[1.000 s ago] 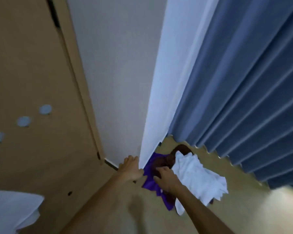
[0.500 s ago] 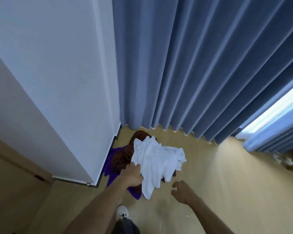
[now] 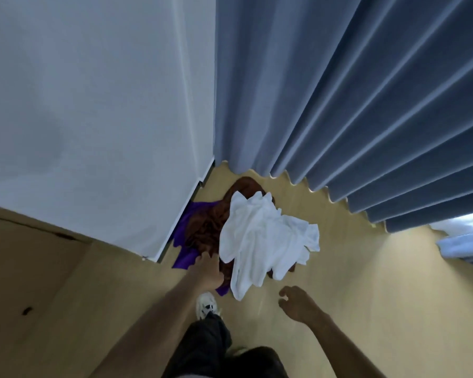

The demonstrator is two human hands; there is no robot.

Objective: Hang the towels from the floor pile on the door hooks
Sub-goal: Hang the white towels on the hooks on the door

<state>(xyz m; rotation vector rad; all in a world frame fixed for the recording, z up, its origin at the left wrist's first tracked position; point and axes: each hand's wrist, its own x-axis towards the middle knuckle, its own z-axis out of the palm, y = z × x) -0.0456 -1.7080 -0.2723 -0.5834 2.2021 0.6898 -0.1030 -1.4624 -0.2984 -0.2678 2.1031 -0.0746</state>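
The towel pile lies on the tan floor (image 3: 366, 296) beside the white wall's corner. A crumpled white towel (image 3: 265, 238) is on top, over a brown towel (image 3: 205, 227) and a purple towel (image 3: 185, 257) that sticks out at the left. My left hand (image 3: 208, 271) reaches the pile's near left edge. Its fingers curl down into the brown towel just beside the white one. My right hand (image 3: 298, 304) hovers over the bare floor to the right of the pile, fingers loosely curled and holding nothing. No door hooks are in view.
A white wall panel (image 3: 93, 132) fills the upper left, and a tan wooden surface (image 3: 38, 309) lies below it. Blue pleated curtains (image 3: 352, 105) hang behind the pile. My white shoe (image 3: 206, 306) and dark trouser leg (image 3: 210, 339) stand just in front of the pile.
The view swung from the door down to the pile. My right hand left the pile and pulled back over the floor. My left hand moved from the wall's corner onto the pile's edge.
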